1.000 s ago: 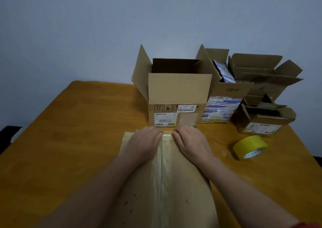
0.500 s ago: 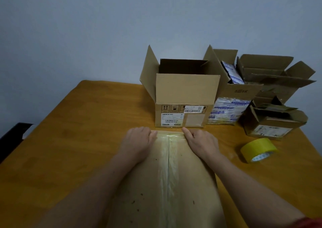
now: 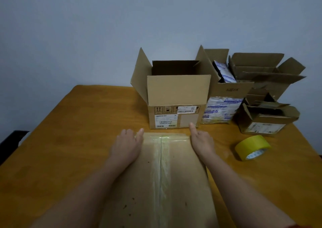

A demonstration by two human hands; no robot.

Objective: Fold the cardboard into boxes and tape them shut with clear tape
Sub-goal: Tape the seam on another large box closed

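Left hand [image 3: 128, 145] and right hand [image 3: 202, 140] press flat, fingers straight and gripping nothing, on the far corners of the box [image 3: 183, 175], its taped seam running straight away across the counter [image 3: 78, 149], tape roll [image 3: 250, 146] nearer the right.

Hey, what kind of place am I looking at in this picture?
Probably a home or small-office packing spot, not a warehouse: a plain wooden table against a bare wall, a few opened cardboard boxes along its far side, and a roll of tape beside the taped box.
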